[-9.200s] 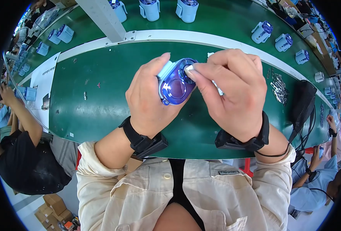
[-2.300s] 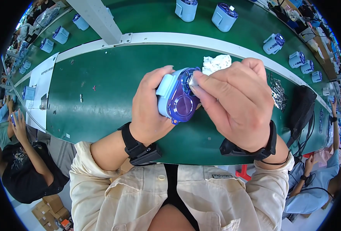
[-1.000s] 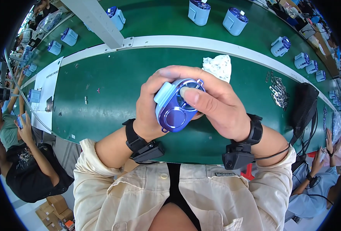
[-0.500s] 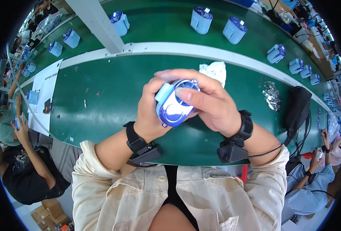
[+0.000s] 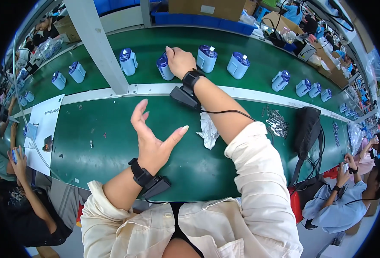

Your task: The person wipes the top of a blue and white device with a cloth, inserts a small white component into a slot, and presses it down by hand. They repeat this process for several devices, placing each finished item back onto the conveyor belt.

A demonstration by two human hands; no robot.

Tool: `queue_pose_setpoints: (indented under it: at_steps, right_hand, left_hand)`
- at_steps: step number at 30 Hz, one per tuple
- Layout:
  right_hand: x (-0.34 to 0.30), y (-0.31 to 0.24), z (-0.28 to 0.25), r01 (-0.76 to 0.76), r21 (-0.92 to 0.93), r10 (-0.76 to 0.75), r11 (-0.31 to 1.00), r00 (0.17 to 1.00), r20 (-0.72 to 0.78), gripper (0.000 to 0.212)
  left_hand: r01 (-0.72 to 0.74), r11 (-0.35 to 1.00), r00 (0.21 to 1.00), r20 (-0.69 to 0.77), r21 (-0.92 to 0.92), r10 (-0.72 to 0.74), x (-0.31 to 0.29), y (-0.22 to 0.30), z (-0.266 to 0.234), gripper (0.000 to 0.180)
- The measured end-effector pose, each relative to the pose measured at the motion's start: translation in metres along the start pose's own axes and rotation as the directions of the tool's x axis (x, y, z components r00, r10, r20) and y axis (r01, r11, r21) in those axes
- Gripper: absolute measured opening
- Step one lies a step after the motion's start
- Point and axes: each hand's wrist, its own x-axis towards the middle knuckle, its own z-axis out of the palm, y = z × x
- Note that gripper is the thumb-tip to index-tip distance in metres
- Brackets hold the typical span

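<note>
My right hand (image 5: 182, 62) is stretched out over the far green belt (image 5: 179, 38), its fingers closed on a small light-blue plastic canister (image 5: 165, 69) with a dark-blue top. The canister stands upright there, its right side partly hidden by my hand. Nearer to me, my left hand (image 5: 152, 144) hovers above the green bench (image 5: 112, 172), empty, with thumb and fingers spread. Just right of the held canister is another canister (image 5: 207, 59) of the same kind, with a white tip on top. A crumpled white cloth (image 5: 208, 131) lies below my right forearm.
More canisters (image 5: 238, 65) line the belt on both sides. A white rail (image 5: 164, 89) and post (image 5: 97, 43) separate belt and bench. A pile of small metal parts (image 5: 277, 124) and a black pouch with cables (image 5: 307, 131) lie right; a printed sheet (image 5: 44, 124) left. Co-workers sit on both sides.
My right hand has carried the canister from in front of me away to the far belt. My left hand has let go of it and opened. The view has shifted.
</note>
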Motion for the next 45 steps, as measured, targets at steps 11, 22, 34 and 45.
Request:
queue_pose_setpoints:
  at_steps: [11, 22, 34, 45]
  right_hand:
    - [0.01, 0.129, -0.119, -0.144, -0.641, -0.141, 0.754, 0.917, -0.373, 0.079]
    - [-0.104, 0.027, -0.173, 0.102, 0.476, -0.375, 0.874, 0.764, 0.525, 0.086]
    - [-0.165, -0.035, -0.16, 0.45, 0.267, -0.502, 0.852, 0.847, 0.176, 0.044]
    - [-0.17, -0.029, -0.146, 0.15, 0.572, -0.321, 0.807, 0.923, 0.211, 0.008]
  left_hand:
    - [-0.054, 0.998, 0.995, 0.079, -0.007, 0.055, -0.001, -0.002, -0.001, 0.09]
    - [0.074, 0.929, 0.946, 0.32, -0.364, 0.05, -0.001, 0.011, 0.0, 0.092]
    - [-0.223, 0.975, 0.966, 0.134, 0.013, 0.219, 0.0, 0.01, -0.002, 0.078]
    - [-0.086, 0.995, 0.972, 0.215, -0.045, 0.094, -0.003, 0.01, -0.005, 0.078]
